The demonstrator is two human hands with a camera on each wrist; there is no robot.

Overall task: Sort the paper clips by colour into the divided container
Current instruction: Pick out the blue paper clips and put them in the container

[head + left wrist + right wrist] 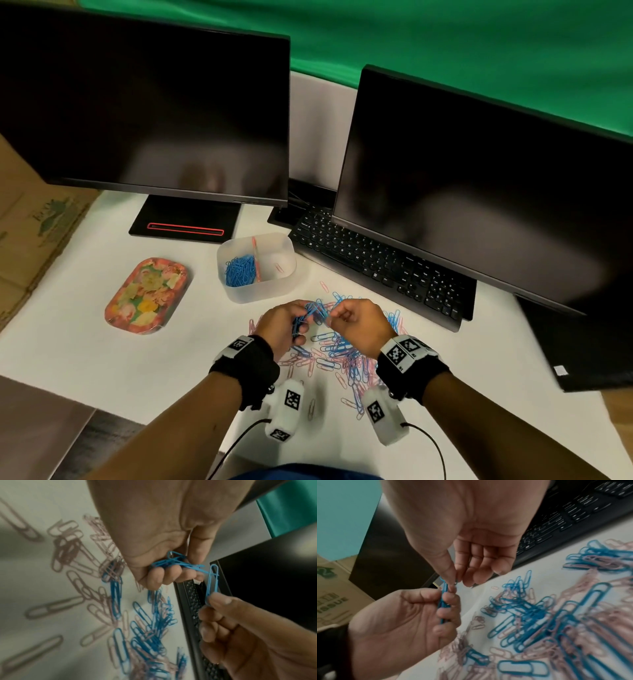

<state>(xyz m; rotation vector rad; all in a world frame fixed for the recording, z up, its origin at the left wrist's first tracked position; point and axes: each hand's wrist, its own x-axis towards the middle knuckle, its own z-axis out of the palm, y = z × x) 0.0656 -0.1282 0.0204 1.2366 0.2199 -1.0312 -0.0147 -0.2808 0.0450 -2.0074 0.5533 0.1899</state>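
Over the white table (102, 342), head view: both hands meet above a pile (337, 349) of blue and pink clips at 6 o'clock. The left hand (281, 325) has its fingers curled round a bundle (301, 320) of blue clips; the right hand (359, 325) pinches one clip (334, 306) beside it. At 12 o'clock from the hands stands the divided container (287, 274), blue clips (239, 270) in its left compartment, a few pink ones (279, 267) in its right. A floral tray (147, 296) lies at 9 o'clock of the container, a keyboard (376, 263) at 3 o'clock, two dark monitors (154, 113) behind.

Left wrist view: the left hand (154, 534) grips the bundle (176, 562) between curled fingers (164, 577) and thumb. At 5 o'clock, the right hand (240, 628) pinches the lower end of the clip (211, 582), whose upper end touches the bundle. The pile (145, 628) lies below, blurred.

Right wrist view: the right hand (471, 534) pinches the clip (444, 586) with thumb and forefinger, the other fingers loosely curled. At 7 o'clock, the left hand (402, 622) holds the bundle (443, 608). The pile (547, 615) spreads at 4 o'clock.
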